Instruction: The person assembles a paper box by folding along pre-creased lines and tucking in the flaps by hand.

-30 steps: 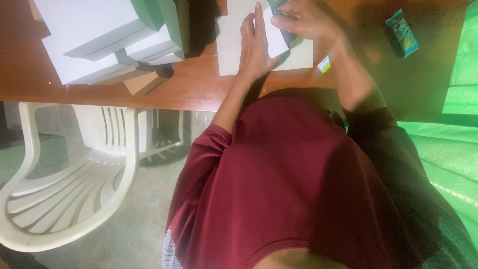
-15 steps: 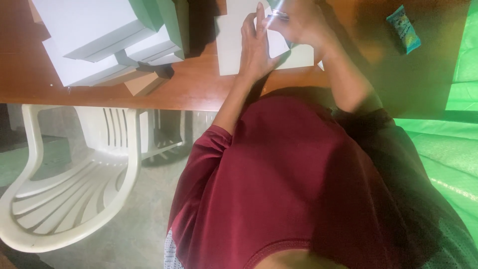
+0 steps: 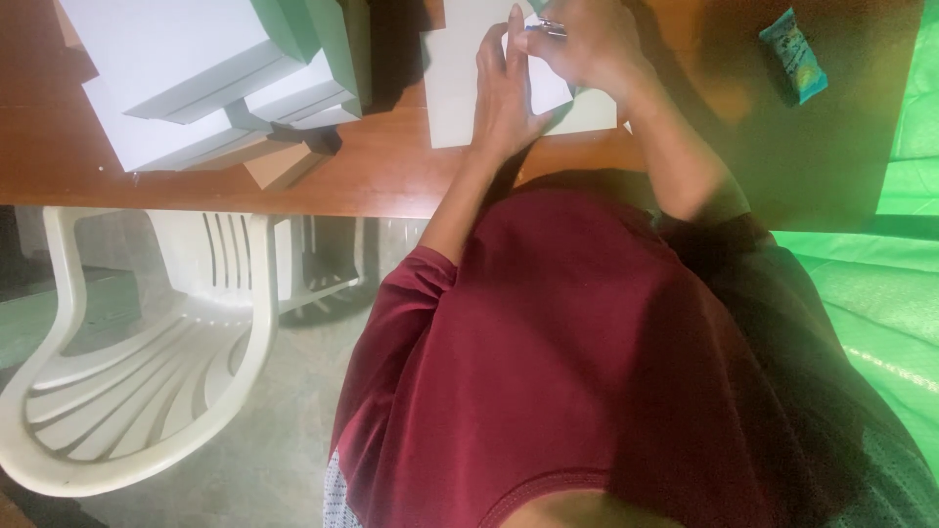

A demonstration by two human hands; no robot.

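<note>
Your left hand (image 3: 504,83) lies flat, fingers extended, pressing the pale cardboard sheet (image 3: 452,98) on the wooden table (image 3: 391,176) at its far edge. Your right hand (image 3: 587,44) pinches a small metallic tool (image 3: 550,28) just above the white folded piece (image 3: 546,90) on that sheet.

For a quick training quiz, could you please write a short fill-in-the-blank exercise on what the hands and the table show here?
1. The left hand lies flat on a pale sheet of ____.
2. The right hand pinches a small metallic thing above the sheet, which lies on a ____ table.
3. The small blue-green packet lies on the ____ side of the table.
4. Beside the table stands a white plastic ____.

Missing words: cardboard; wooden; right; chair
</note>
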